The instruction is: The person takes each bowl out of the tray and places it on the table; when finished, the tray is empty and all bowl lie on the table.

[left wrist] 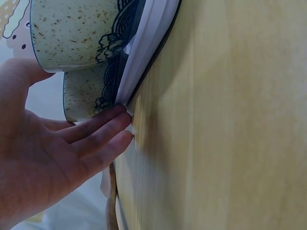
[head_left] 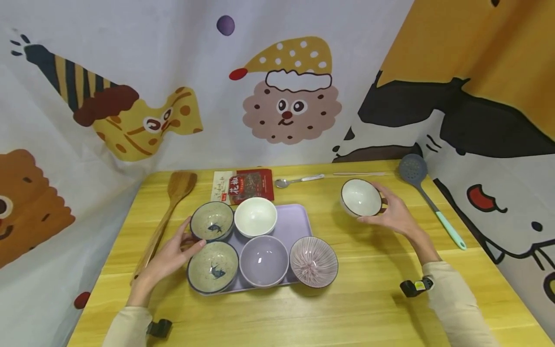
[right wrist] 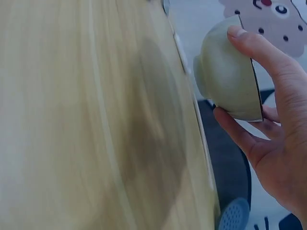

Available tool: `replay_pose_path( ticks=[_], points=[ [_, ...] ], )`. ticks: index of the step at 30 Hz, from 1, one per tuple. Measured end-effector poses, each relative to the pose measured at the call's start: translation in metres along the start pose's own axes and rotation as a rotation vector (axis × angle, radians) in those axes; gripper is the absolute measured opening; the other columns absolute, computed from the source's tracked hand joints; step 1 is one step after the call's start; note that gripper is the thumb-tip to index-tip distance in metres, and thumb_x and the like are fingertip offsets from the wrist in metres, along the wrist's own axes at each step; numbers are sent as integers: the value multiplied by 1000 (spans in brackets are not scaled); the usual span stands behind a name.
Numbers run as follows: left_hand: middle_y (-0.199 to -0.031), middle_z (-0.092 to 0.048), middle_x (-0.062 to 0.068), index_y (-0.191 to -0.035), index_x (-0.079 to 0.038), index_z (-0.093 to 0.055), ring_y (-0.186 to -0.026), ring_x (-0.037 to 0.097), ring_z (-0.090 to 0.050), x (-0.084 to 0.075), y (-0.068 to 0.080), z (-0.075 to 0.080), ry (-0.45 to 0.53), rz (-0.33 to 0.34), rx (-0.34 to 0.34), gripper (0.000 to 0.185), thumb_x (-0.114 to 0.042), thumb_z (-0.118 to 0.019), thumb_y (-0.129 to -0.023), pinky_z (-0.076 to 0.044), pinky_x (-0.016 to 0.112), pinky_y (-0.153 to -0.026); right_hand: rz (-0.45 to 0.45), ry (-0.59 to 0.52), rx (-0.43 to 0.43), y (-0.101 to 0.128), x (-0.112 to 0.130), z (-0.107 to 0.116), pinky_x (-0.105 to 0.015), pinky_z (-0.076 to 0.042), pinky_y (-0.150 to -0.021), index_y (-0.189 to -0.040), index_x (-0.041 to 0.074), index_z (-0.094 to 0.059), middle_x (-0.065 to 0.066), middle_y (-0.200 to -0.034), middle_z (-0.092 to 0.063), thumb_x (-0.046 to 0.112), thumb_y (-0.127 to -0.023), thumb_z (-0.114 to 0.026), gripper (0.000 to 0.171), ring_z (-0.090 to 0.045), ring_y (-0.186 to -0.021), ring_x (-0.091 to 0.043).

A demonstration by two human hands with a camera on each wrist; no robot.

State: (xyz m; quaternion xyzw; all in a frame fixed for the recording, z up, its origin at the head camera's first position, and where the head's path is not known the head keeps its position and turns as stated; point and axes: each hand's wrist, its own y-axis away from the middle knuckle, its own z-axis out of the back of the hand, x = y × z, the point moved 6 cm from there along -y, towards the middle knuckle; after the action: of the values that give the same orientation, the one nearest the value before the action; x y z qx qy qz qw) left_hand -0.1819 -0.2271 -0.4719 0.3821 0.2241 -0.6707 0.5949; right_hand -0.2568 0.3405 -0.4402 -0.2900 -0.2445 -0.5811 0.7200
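Observation:
My right hand (head_left: 392,211) grips a white bowl with a dark rim (head_left: 361,197) by its side, thumb and fingers on its wall. The right wrist view shows this bowl (right wrist: 225,72) raised off the table, its shadow on the wood. My left hand (head_left: 171,255) rests at the left edge of a lavender tray (head_left: 291,219), fingers nearly straight. Its fingers lie by a speckled fish bowl (head_left: 212,217) at the back. Its thumb is at the rim of a matching bowl (head_left: 213,267) in front. The tray also bears a plain white bowl (head_left: 256,217), a lavender bowl (head_left: 264,260) and a purple-striped bowl (head_left: 314,261).
Left of the tray lies a wooden spatula (head_left: 178,188). Behind it are a red spice packet (head_left: 251,185), a metal spoon (head_left: 299,180) and thin chopsticks (head_left: 359,173). At far right lies a grey skimmer with a mint handle (head_left: 433,205). A printed curtain (head_left: 286,111) hangs behind the table.

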Motion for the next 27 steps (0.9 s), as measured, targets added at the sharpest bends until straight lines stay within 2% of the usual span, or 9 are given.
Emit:
replay_pose_path(
  ticks=[4, 9, 12, 18, 24, 27],
  points=[
    [-139, -56, 31, -161, 0, 0, -128, 44, -56, -1, 0, 1, 8, -10, -4, 96, -44, -60, -101, -45, 56, -107, -23, 30, -37, 6, -15, 14, -18, -50, -72, -157, 2, -29, -31, -152, -38, 30, -70, -94, 113, -55, -116, -49],
    [-137, -57, 31, -161, 1, -1, -127, 43, -57, -2, 0, 2, 4, -18, -7, 95, -43, -60, -101, -46, 55, -106, -55, 78, -62, 12, -32, 30, -18, -48, -71, -158, 1, -28, -34, -151, -37, 32, -72, -92, 112, -53, -118, -54],
    [-138, -56, 31, -161, 1, -1, -127, 44, -57, -3, 0, 2, 0, -15, -6, 95, -43, -60, -101, -45, 55, -107, -75, 106, -87, 14, -41, 38, -26, -50, -73, -157, -1, -29, -34, -151, -37, 32, -72, -92, 111, -53, -117, -53],
    [-139, -55, 33, -161, 2, 0, -128, 45, -56, -3, 1, 1, 5, -6, 3, 96, -44, -59, -101, -45, 56, -107, -143, 159, -110, 13, -57, 49, -51, -51, -78, -157, -3, -25, -39, -150, -33, 38, -74, -90, 113, -52, -115, -55],
    [-138, -55, 32, -161, 2, 0, -127, 44, -57, 0, 1, 0, 9, -9, -3, 96, -43, -60, -101, -46, 55, -106, -217, 155, -89, 8, -74, 56, -68, -42, -93, -157, -7, -20, -46, -149, -28, 40, -78, -86, 114, -40, -129, -58],
    [-137, -57, 31, -161, 1, -1, -127, 43, -57, 0, 1, -1, 11, -12, -9, 95, -43, -60, -100, -46, 55, -106, -241, 174, -97, 5, -85, 60, -71, -39, -98, -157, -9, -20, -46, -149, -28, 44, -78, -85, 115, -37, -131, -61]
  ],
)
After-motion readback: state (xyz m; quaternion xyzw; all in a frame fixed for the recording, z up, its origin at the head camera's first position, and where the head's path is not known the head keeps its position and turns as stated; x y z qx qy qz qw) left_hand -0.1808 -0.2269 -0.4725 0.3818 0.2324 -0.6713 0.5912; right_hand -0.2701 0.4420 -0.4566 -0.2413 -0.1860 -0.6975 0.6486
